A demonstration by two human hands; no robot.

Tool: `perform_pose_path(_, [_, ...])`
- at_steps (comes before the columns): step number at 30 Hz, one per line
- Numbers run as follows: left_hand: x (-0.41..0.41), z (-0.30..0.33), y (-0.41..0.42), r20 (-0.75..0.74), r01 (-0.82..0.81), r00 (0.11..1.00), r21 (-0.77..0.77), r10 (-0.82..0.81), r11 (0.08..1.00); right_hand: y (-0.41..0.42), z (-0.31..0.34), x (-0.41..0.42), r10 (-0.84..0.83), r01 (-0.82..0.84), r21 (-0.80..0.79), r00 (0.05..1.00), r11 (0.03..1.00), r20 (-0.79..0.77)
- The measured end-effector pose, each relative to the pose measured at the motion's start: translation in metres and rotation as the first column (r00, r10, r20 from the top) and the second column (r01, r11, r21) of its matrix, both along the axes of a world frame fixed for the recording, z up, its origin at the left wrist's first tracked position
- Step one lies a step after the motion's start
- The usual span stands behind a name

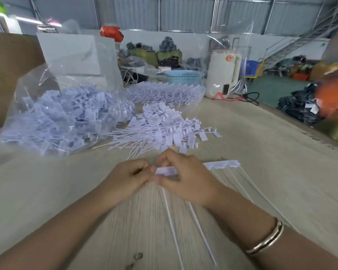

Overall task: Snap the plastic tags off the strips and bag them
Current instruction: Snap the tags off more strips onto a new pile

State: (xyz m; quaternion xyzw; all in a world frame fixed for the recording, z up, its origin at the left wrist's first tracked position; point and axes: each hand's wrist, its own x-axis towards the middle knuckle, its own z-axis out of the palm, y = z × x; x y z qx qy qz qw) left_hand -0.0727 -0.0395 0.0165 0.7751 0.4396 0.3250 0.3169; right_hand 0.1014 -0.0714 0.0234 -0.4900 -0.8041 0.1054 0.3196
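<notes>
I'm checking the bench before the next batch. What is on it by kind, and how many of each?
Clear bag of snapped tags: 1
Loose pile of snapped tags: 1
Stack of unsnapped strips: 1
Strip in the hands: 1
Blue basket: 1
White kettle: 1
Total: 6

Legible text: none. White appliance (223,74), far end of table: orange sticker, markings too blurred to read. Loose tags (164,123), mid-table: faint print on faces, too small to make out.
</notes>
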Motion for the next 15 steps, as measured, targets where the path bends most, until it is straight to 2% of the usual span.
perform_pose_path(4, [-0.0049, -0.0031, 0.0029, 0.019, 0.005, 1.0, -0.021, -0.005, 1.0, 0.0007, 0.0024, 0.0119, -0.043, 0.042, 0.013, 0.989, 0.999, 0.139])
perform_pose_path(8, [-0.0038, -0.0064, 0.0011, -0.005, 0.041, 0.999, -0.003, -0.041, 0.999, 0.0034, 0.0017, 0.0113, -0.064, 0.058, 0.044, 0.988, 0.997, 0.141])
perform_pose_path(12, [-0.0053, -0.0043, 0.0002, 0.035, 0.039, 0.998, 0.102, -0.043, 0.994, 0.0056, 0.0017, 0.012, -0.072, 0.068, 0.033, 0.982, 0.997, 0.172])
perform_pose_path(15, [-0.0059, -0.0004, -0.0008, -0.021, 0.03, 0.999, 0.263, -0.025, 0.964, 0.006, 0.0027, 0.0104, -0.025, 0.027, -0.015, 0.992, 1.0, 0.125])
